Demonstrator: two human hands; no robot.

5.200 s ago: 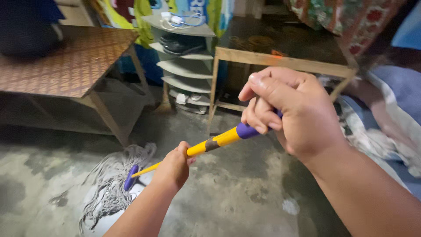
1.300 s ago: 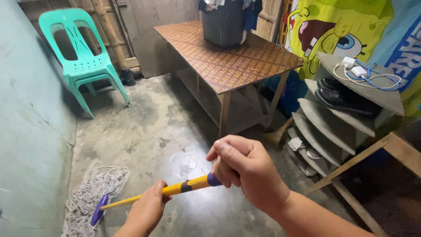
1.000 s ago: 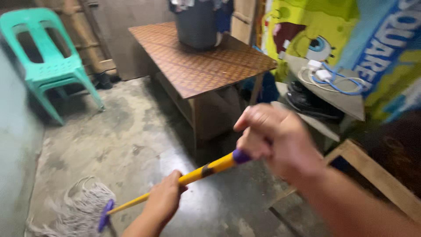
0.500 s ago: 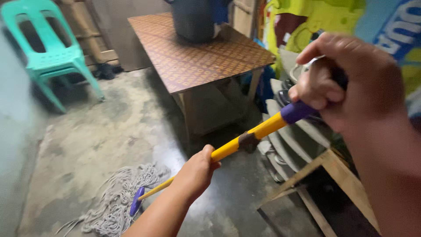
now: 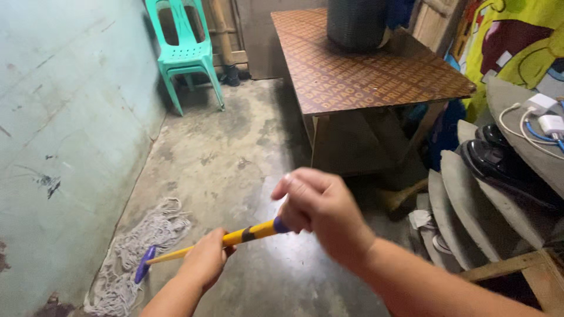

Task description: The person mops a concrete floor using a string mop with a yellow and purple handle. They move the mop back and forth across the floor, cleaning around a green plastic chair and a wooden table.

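Gripping a mop handle [image 5: 247,236] with both hands. Right hand [image 5: 320,214] wrapping the purple top end, fingers pressed together round it, thumb side facing up. Left hand [image 5: 202,263] closing round the yellow shaft further down, just below a dark band of tape sitting between the two grips. Running from the left grip down and to the left: the thin yellow shaft, ending at a purple clamp [image 5: 143,270]. Spreading out from the clamp, well beyond the left grip: a grey string mop head [image 5: 138,246], lying flat on the concrete floor [image 5: 229,147] and lying close along the pale green wall [image 5: 64,117].

Lying directly under the right grip: a wet, shining patch of floor. Standing beyond the right grip, up and slightly to the right: a worktop [image 5: 364,70] with a brown patterned top and wooden legs, carrying a dark basket [image 5: 355,23] at its far end. Sitting far beyond the left grip, against the back wall: a green plastic chair [image 5: 187,50]. Stacking up to the right of the right grip: grey shelves [image 5: 470,199], holding black shoes [image 5: 502,167] on one level, and white chargers with cables [image 5: 543,120] on the top one. Hanging behind the shelves: a bright yellow cartoon cloth [image 5: 517,35].
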